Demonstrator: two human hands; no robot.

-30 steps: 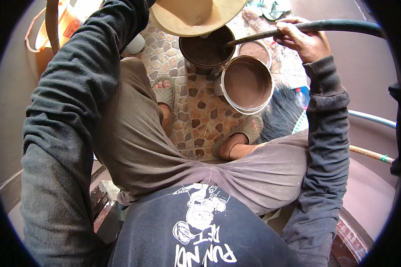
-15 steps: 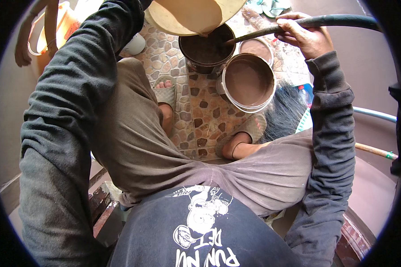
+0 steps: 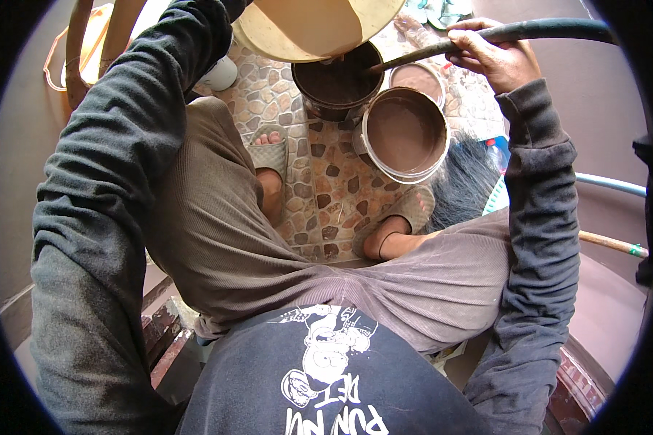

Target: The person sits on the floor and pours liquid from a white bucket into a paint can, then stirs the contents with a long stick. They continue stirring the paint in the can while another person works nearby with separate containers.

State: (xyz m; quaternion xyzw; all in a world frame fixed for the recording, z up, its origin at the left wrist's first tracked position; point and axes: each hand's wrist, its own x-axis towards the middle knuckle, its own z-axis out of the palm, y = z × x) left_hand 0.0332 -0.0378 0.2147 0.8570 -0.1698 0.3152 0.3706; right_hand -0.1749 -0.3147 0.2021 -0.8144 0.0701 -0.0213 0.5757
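My right hand [image 3: 495,56] is closed on a long dark pole [image 3: 551,32], whose stained end reaches into a dark bucket [image 3: 337,90] of brown liquid. Above that bucket a cream basin [image 3: 265,40] tilts, with tan liquid [image 3: 312,22] at its lower lip. My left forearm runs up beside the basin; the hand itself is out of view past the top edge. A white bucket [image 3: 403,134] of brown liquid stands in front, nearer me, and a smaller pail [image 3: 417,81] of similar liquid is behind it.
My sandaled feet rest on pebble-patterned tiles [image 3: 319,181]. Dark fibres [image 3: 461,188] lie at right, near a blue pipe [image 3: 609,185] and a wooden pole [image 3: 609,242]. An orange-and-white bucket [image 3: 91,51] and another person's bare limbs [image 3: 76,61] are at upper left, a small white pail [image 3: 220,72] nearby.
The basin and its liquid have shifted, with the liquid reaching the lower lip. My right hand has risen slightly with the pole. The other person's limbs at left have moved.
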